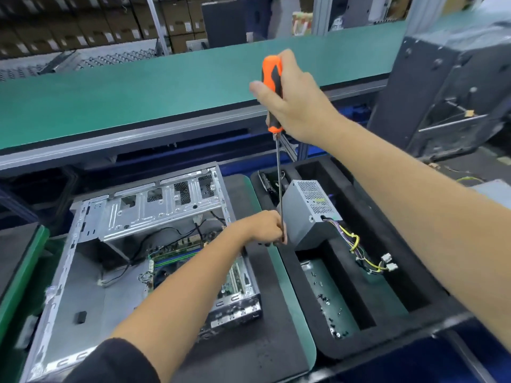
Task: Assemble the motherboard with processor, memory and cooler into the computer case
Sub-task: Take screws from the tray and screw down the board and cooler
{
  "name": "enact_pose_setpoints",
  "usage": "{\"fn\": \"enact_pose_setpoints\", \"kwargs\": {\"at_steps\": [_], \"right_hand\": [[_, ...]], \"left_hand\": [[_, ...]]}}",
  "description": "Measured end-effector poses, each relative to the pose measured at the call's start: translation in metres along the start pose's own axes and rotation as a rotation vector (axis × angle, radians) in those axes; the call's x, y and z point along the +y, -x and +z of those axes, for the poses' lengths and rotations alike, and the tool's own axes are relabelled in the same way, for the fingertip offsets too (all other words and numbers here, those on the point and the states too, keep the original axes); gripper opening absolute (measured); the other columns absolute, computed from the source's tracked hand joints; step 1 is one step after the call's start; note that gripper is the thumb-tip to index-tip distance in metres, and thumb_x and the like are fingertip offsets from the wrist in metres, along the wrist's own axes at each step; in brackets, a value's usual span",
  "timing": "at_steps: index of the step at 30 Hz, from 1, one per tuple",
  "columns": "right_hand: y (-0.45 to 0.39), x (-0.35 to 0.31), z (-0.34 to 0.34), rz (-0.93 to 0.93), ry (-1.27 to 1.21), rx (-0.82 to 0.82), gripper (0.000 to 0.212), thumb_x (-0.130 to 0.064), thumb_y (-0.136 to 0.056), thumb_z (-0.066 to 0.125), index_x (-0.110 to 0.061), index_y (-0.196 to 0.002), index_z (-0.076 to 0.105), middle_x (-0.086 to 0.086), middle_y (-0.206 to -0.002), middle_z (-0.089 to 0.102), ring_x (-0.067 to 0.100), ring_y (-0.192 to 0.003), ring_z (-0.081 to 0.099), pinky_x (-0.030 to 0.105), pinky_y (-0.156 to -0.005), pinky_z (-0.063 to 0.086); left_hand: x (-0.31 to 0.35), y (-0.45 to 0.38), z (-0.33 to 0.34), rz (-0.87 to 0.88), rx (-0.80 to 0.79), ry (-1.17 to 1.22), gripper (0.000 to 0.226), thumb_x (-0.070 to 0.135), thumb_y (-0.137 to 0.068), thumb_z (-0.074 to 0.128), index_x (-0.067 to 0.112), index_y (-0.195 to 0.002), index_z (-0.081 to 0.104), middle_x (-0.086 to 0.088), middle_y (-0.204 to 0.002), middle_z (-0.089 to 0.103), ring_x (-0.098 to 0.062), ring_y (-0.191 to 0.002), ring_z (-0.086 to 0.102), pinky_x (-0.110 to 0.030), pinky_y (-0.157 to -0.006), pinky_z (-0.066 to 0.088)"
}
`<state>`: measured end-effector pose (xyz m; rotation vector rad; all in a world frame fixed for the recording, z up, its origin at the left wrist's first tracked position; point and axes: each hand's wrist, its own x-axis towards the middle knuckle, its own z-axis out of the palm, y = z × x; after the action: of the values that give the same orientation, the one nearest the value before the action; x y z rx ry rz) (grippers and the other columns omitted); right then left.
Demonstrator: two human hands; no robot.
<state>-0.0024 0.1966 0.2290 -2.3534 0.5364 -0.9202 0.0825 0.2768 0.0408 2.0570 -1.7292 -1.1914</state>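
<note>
Orange-and-black screwdriver (273,92) is upright, handle wrapped in the right hand (293,100), raised well above the bench. Its long steel shaft runs straight down to the left hand (265,228), whose fingers are curled round the lower end of the shaft; tip is hidden inside that grip, so can't tell if a screw is on it. Both hands sit over the gap between the computer case (132,244) and the black foam tray (359,272), closer to the tray edge. Case lies on its side, open, to the left and below the left forearm; motherboard (177,261) is already inside it, green board with slots visible, partly covered by that forearm. Cooler and processor not discernible. In the tray, just right of the left hand, a grey power supply (309,211) stands tilted with its cable bundle (367,252) trailing toward the right. Loose screws (329,302) are scattered in the tray's lower green compartment. Green conveyor belt (138,89) runs behind.
</note>
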Motion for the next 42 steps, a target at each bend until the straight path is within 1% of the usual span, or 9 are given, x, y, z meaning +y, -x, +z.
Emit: {"fn": "enact_pose_setpoints", "kwargs": {"at_steps": [6,10,13,18,21,28,34,38,42], "right_hand": [[0.041,0.041,-0.009,0.068,0.067,-0.068,0.037,-0.037,-0.091,0.062,-0.013,-0.095,0.034,0.001,-0.07,0.052,0.021,-0.055,0.058,0.022,-0.042,0.044],[0.069,0.065,-0.016,0.118,0.125,-0.094,0.036,-0.034,-0.086,0.067,-0.014,-0.089,0.038,-0.002,-0.067,0.047,0.015,-0.055,0.043,0.025,-0.048,0.032],[0.091,0.079,-0.021,0.144,0.13,-0.119,0.033,-0.033,-0.087,0.065,-0.013,-0.09,0.038,0.0,-0.068,0.048,0.016,-0.054,0.043,0.026,-0.048,0.031],[0.124,0.105,-0.022,0.207,0.136,-0.138,0.031,-0.029,-0.088,0.064,-0.008,-0.096,0.042,0.004,-0.068,0.052,0.015,-0.052,0.044,0.031,-0.05,0.038],[0.139,0.121,-0.02,0.249,0.118,-0.158,0.03,-0.027,-0.088,0.062,-0.006,-0.097,0.043,0.003,-0.066,0.052,0.016,-0.054,0.044,0.025,-0.048,0.036],[0.155,0.152,-0.019,0.281,0.114,-0.276,0.029,-0.028,-0.088,0.064,-0.011,-0.09,0.041,-0.001,-0.064,0.054,0.011,-0.055,0.045,0.031,-0.053,0.037],[0.162,0.162,-0.026,0.313,0.056,-0.256,0.03,-0.028,-0.087,0.067,-0.008,-0.092,0.045,0.0,-0.066,0.058,0.018,-0.055,0.048,0.031,-0.055,0.042],[0.164,0.166,-0.027,0.324,0.054,-0.261,0.029,-0.028,-0.086,0.067,-0.012,-0.09,0.043,-0.003,-0.064,0.057,0.019,-0.054,0.052,0.029,-0.053,0.042],[0.163,0.168,-0.026,0.345,0.042,-0.287,0.028,-0.027,-0.086,0.068,-0.016,-0.088,0.043,-0.005,-0.065,0.058,0.01,-0.053,0.047,0.024,-0.054,0.041]], "left_hand": [[0.028,-0.022,0.041,-0.102,-0.093,-0.439,0.02,0.011,-0.084,0.046,0.005,-0.068,0.056,-0.019,-0.089,0.065,-0.031,-0.076,0.06,-0.038,-0.071,0.052],[0.051,-0.032,0.076,-0.099,-0.143,-0.546,0.022,0.009,-0.086,0.047,-0.008,-0.082,0.059,-0.026,-0.097,0.064,-0.035,-0.075,0.058,-0.038,-0.067,0.051],[0.057,-0.045,0.103,-0.086,-0.149,-0.558,0.02,0.008,-0.083,0.049,0.003,-0.064,0.048,-0.025,-0.092,0.062,-0.033,-0.077,0.056,-0.036,-0.066,0.047],[0.042,-0.066,0.137,-0.072,-0.075,-0.568,0.021,0.014,-0.086,0.049,-0.001,-0.096,0.059,-0.02,-0.108,0.062,-0.036,-0.1,0.059,-0.036,-0.073,0.043],[0.037,-0.079,0.154,-0.055,-0.049,-0.668,0.024,0.016,-0.088,0.048,0.004,-0.107,0.057,-0.017,-0.114,0.061,-0.033,-0.104,0.058,-0.036,-0.081,0.042],[0.038,-0.117,0.206,-0.122,-0.322,-0.52,0.056,0.029,-0.088,0.064,-0.002,-0.131,0.045,-0.022,-0.135,0.048,-0.036,-0.123,0.048,-0.039,-0.101,0.042],[0.029,-0.126,0.236,-0.174,-0.22,-0.368,0.056,0.032,-0.079,0.075,0.0,-0.12,0.054,-0.019,-0.123,0.058,-0.033,-0.113,0.056,-0.035,-0.092,0.045],[0.029,-0.124,0.246,-0.208,-0.095,-0.312,0.033,0.014,-0.085,0.062,-0.003,-0.113,0.056,-0.021,-0.119,0.059,-0.035,-0.11,0.057,-0.036,-0.093,0.045],[0.033,-0.123,0.246,-0.249,-0.07,-0.258,0.031,0.007,-0.087,0.05,-0.003,-0.115,0.054,-0.022,-0.121,0.057,-0.036,-0.112,0.057,-0.036,-0.094,0.045]]}}
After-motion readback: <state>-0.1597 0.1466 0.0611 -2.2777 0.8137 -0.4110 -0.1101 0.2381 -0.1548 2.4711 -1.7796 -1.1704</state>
